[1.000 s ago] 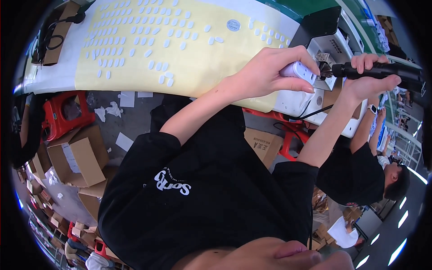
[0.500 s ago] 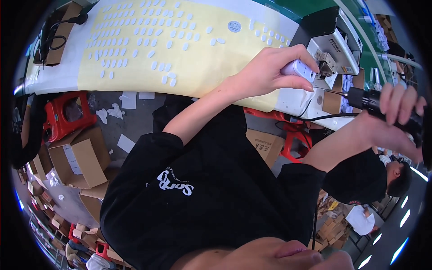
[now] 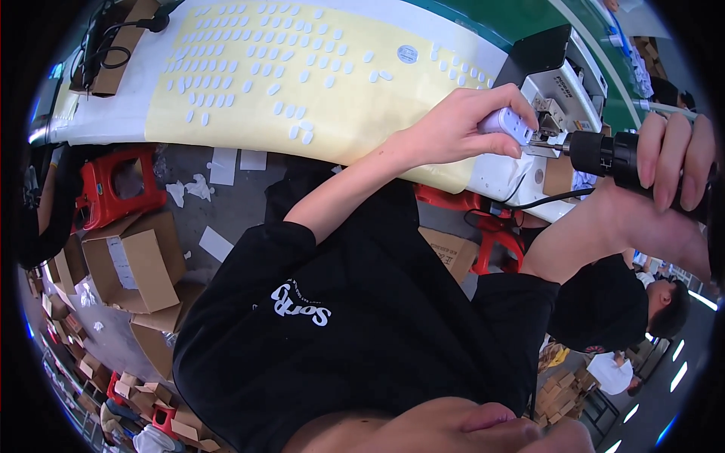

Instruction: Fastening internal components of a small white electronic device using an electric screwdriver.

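My left hand (image 3: 462, 122) pinches a small white-lavender plastic housing (image 3: 506, 123) with slots in its end face, between thumb and fingers. A black electric screwdriver (image 3: 604, 154) is in the grip of my right hand (image 3: 674, 162). It lies nearly level, and its metal bit points left at the end of the housing. Whether the tip touches the housing I cannot tell. Just behind the bit stands a white and black benchtop machine (image 3: 565, 89), which looks like a screw feeder.
Many small white oval pieces (image 3: 260, 68) lie in rows on a yellow sheet (image 3: 362, 113) covering the table. A black cable (image 3: 551, 199) runs below the screwdriver. Red stools (image 3: 121, 185) and open cardboard boxes (image 3: 140, 264) stand on the floor. Another person (image 3: 604, 306) sits at right.
The screwdriver has come left and slightly up, bringing its bit to the end of the housing. My left hand keeps its hold, and the whole view has shifted a little.
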Demonstrator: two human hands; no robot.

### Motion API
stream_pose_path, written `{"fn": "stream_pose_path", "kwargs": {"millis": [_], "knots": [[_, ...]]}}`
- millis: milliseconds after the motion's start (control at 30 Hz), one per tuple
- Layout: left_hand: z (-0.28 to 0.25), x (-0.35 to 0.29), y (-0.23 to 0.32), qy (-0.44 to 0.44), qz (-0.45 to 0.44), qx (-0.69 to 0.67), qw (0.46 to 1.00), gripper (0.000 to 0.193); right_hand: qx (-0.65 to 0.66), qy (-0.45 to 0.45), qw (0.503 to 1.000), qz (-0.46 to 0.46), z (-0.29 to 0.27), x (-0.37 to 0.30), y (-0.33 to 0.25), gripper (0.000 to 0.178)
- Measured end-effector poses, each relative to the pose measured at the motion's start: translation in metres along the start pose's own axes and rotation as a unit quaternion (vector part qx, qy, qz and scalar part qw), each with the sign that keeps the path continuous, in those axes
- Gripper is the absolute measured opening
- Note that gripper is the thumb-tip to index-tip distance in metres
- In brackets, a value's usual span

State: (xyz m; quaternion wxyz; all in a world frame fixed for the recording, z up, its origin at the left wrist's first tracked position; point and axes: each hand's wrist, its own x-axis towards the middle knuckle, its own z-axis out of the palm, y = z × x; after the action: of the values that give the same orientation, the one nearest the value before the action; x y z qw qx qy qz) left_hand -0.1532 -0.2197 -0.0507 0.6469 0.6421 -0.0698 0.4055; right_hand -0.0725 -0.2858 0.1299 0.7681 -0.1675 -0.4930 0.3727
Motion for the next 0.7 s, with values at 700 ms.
{"fn": "stream_pose_path", "kwargs": {"millis": [700], "knots": [[-0.001, 0.001, 0.002, -0.001, -0.002, 0.011, 1.000, 0.051, -0.084, -0.032, 0.993, 0.078, -0.030, 0.003, -0.003, 0.078]]}}
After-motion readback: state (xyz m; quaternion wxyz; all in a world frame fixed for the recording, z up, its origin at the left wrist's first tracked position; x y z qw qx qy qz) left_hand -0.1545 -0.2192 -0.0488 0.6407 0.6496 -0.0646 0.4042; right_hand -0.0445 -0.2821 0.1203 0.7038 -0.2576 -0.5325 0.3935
